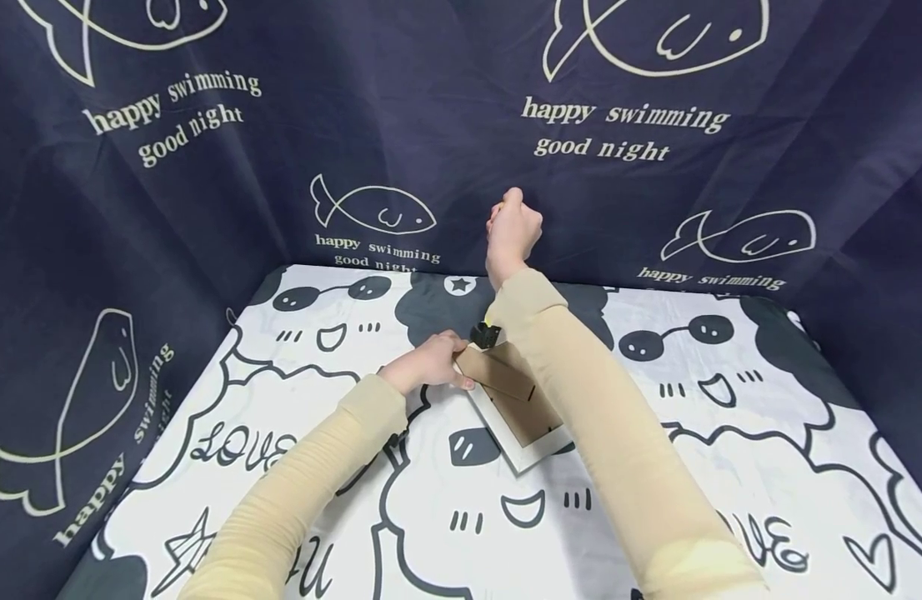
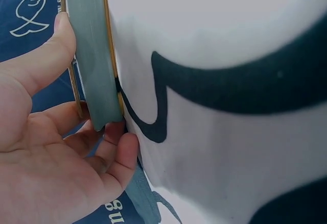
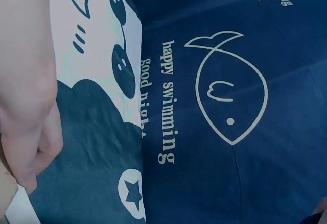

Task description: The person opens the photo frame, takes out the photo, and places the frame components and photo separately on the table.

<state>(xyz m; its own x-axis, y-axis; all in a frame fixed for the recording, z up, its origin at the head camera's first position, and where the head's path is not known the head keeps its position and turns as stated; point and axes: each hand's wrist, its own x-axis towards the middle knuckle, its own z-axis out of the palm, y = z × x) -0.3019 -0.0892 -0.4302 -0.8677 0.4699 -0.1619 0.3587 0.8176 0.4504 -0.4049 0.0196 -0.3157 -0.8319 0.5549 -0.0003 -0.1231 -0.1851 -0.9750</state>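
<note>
A white picture frame (image 1: 519, 467) with a brown back (image 1: 532, 421) lies face down on the bed-like surface, partly covered by the right sleeve. My left hand (image 1: 431, 362) grips its far left corner. The left wrist view shows the left hand (image 2: 66, 142) with its thumb against one side and fingers around the end of the frame's edge (image 2: 92, 55). A brown support flap (image 1: 498, 373) lies across the back. My right hand (image 1: 515, 232) is raised beyond the frame, curled in a fist around something with a yellow bit showing; I cannot tell its kind.
A white cloth (image 1: 341, 542) with dark cartoon drawings covers the surface. Dark blue curtains (image 1: 461, 108) with fish drawings and lettering rise at the back and sides. A small black piece (image 1: 485, 335) shows beside the right cuff, close over the frame's far edge.
</note>
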